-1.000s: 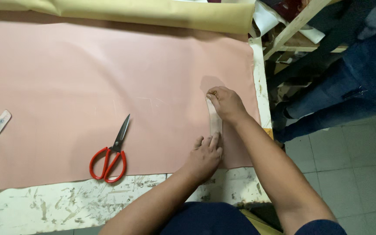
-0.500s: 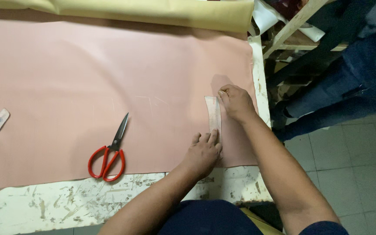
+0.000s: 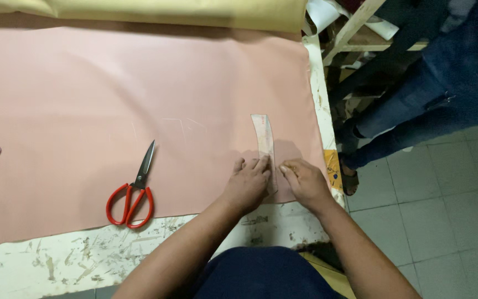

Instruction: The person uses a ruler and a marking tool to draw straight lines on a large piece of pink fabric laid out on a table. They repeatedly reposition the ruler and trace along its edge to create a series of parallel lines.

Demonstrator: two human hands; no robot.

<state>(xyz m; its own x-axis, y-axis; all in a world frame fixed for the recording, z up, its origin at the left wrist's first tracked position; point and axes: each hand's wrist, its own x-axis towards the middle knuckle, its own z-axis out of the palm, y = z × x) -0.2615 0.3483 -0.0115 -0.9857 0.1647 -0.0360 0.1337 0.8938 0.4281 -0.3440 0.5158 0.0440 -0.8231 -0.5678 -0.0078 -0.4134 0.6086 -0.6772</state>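
Head view: the left hand (image 3: 248, 185) lay flat, fingers together, pressing the template (image 3: 265, 145); the right hand (image 3: 304, 182) pinched at its near edge. The narrow, curved, pale strip lay on the pink sheet (image 3: 112, 99) at the desk's (image 3: 84, 257) four o'clock. It looked light, thin and bendable, best pinned flat near its ends. Scissors (image 3: 134, 191) lay at nine o'clock from the hands.

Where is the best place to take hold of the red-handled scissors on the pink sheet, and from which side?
Probably by the two red loop handles of the red-handled scissors, coming from the near table edge. They lie flat and closed, loops toward the person, dark blades pointing away, so this approach avoids the tip. The left hand is nearer.
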